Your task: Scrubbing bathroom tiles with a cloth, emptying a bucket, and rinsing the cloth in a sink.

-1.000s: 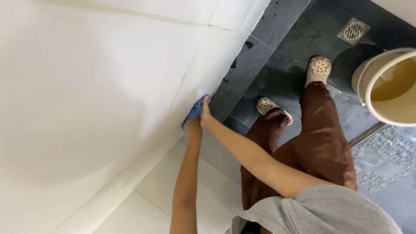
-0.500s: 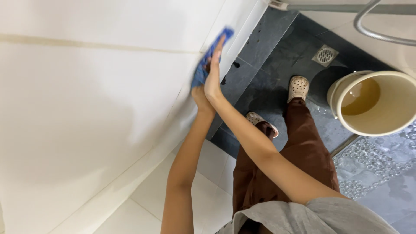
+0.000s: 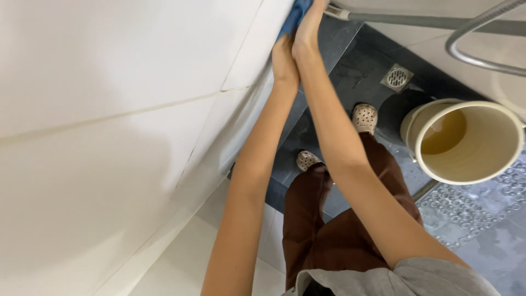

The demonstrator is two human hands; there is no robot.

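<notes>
A: Hands w/ cloth, upper wall. Left hand and right hand lie side by side, both pressed flat on a blue cloth against the white tiled wall. Correct?

B: Yes. Cloth sits at the top edge of the view, just under a white ledge, partly cut off by the frame. Fingers of both hands stretch out over it, not curled; palms pin it to the tile rather than gripping it.

A: Progress of the wiping, as far as can be judged?

B: Hard to read. Wall looks evenly white and glossy, w/ no clear streaks, suds or wet/dry border, so wiped and unwiped areas can't be told apart. Arms are at full reach, so the cloth is prob. near the upper limit of what can be covered from this stance. Tiles lower down and to the left show no marks either way.

A: Surroundings?

B: Dark grey floor w/ a square drain. Cream bucket stands to the right of the person's feet, holding a little yellowish liquid; well apart from the hands. Grey hose curves above it. Person wears brown trousers and perforated beige clogs.

A: Anything left, by your estimate?

B: Can't tell how much wall remains; bucket suggests rinsing is avail. nearby.
</notes>
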